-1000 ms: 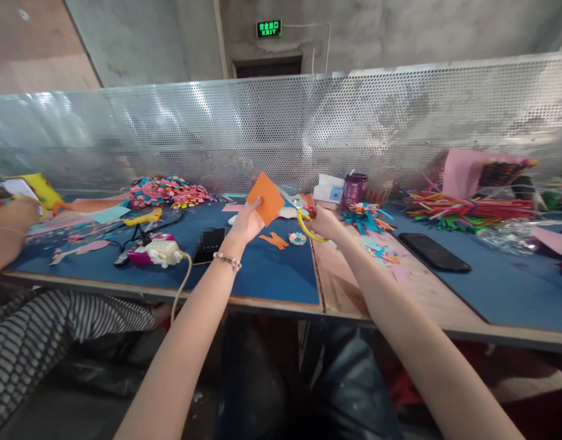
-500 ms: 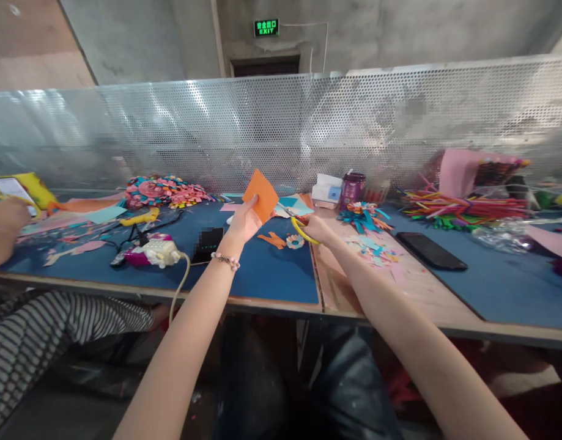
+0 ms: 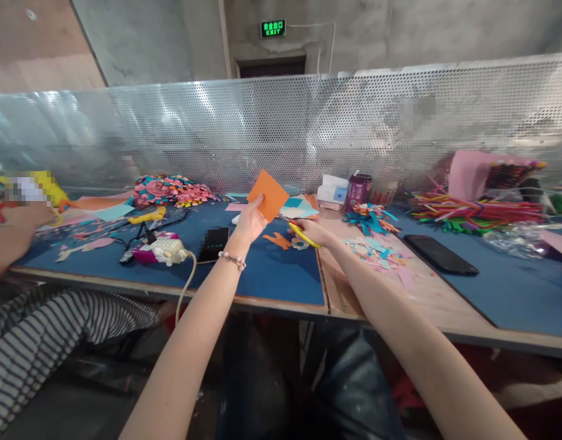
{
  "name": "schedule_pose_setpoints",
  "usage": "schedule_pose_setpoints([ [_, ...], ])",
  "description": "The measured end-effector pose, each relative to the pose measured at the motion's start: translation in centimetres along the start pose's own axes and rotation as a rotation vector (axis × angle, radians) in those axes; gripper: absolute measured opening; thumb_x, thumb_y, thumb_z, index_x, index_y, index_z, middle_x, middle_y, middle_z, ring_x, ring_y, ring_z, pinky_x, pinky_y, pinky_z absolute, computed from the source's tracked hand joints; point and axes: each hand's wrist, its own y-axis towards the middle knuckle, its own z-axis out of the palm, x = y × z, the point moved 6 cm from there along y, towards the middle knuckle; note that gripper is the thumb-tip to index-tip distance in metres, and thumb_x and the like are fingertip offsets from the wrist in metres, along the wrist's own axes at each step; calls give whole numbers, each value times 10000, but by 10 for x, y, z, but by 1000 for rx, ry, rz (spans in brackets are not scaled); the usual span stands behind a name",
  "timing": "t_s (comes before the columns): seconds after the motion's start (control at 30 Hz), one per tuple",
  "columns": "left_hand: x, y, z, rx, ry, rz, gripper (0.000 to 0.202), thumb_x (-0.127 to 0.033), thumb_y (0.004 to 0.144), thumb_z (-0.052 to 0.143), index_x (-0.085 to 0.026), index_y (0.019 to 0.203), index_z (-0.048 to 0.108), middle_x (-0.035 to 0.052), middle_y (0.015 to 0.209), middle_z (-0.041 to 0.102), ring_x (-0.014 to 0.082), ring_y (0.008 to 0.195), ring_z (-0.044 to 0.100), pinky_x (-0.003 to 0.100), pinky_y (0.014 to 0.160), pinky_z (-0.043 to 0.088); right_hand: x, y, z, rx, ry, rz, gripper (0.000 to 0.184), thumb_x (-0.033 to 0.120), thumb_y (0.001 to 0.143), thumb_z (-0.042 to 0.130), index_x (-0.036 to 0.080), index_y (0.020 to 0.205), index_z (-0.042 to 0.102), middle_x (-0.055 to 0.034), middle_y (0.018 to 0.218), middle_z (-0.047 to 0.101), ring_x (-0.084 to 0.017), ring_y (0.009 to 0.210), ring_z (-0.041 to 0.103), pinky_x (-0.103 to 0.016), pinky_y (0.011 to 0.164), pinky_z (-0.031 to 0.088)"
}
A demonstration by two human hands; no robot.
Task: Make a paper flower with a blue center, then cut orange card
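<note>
My left hand (image 3: 252, 221) grips a square of orange paper (image 3: 269, 194), its thumb on the near face, held up above the blue table mat. Beside it, my right hand (image 3: 312, 231) is closed on yellow-handled scissors (image 3: 305, 236). Their blades point left, close to the lower right edge of the paper; I cannot tell whether they touch it. Under the hands lie cut orange paper strips (image 3: 277, 241) and a small paper flower (image 3: 299, 243), partly covered by the scissors. Behind the paper are light blue sheets (image 3: 301, 208).
Left of me are a power strip (image 3: 164, 249), a phone (image 3: 213, 244), a yellow glue gun (image 3: 147, 215) and a heap of paper flowers (image 3: 170, 190). To the right lie paper scraps (image 3: 377, 252), a black phone (image 3: 440, 254) and colourful sticks (image 3: 476, 208). A co-worker's hand (image 3: 26, 217) is at far left.
The whole view has shifted slightly, so things sit a little further right. The scissors have turned a little in my right hand, with their handles seen narrower. My left hand still holds the orange paper.
</note>
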Motion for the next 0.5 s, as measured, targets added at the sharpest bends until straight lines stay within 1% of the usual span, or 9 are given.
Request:
schedule_pose_setpoints([
  [0.1, 0, 0, 0, -18, -2, -19, 322, -284, 850, 686, -211, 1161, 640, 75, 1005, 742, 241, 1050, 675, 310, 807, 569, -4, 0, -3, 11, -7, 5, 275, 235, 808, 682, 136, 1064, 688, -87, 972, 743, -197, 786, 686, -247, 668, 531],
  [0.17, 0, -1, 0, -39, -5, -34, 274, -262, 853, 679, -208, 1121, 653, 65, 987, 744, 231, 1062, 672, 296, 823, 567, -7, 0, -6, 6, -21, 6, 274, 262, 829, 664, 138, 1072, 694, -90, 964, 745, -198, 783, 687, -256, 680, 533],
  [0.27, 0, -1, 1, -35, -11, -38, 189, -233, 857, 665, -203, 1044, 667, 54, 949, 748, 217, 1043, 679, 289, 819, 572, -12, -2, -14, -5, -63, 3, 267, 297, 827, 669, 150, 1045, 712, -78, 942, 747, -197, 767, 679, -264, 693, 526],
  [0.4, 0, -1, 2, -1, -26, -27, 93, -221, 870, 646, -190, 952, 678, 50, 944, 750, 202, 1014, 687, 284, 828, 572, -22, -10, -31, -23, -153, 10, 235, 324, 831, 661, 153, 977, 729, -65, 916, 748, -200, 777, 665, -256, 707, 498],
  [0.5, 0, -2, 2, -5, -18, -34, 87, -236, 879, 638, -188, 937, 683, 55, 964, 751, 209, 1045, 680, 292, 852, 566, -31, -20, -48, -53, -228, 33, 215, 317, 823, 664, 179, 971, 736, -49, 889, 748, -207, 777, 660, -250, 706, 476],
])
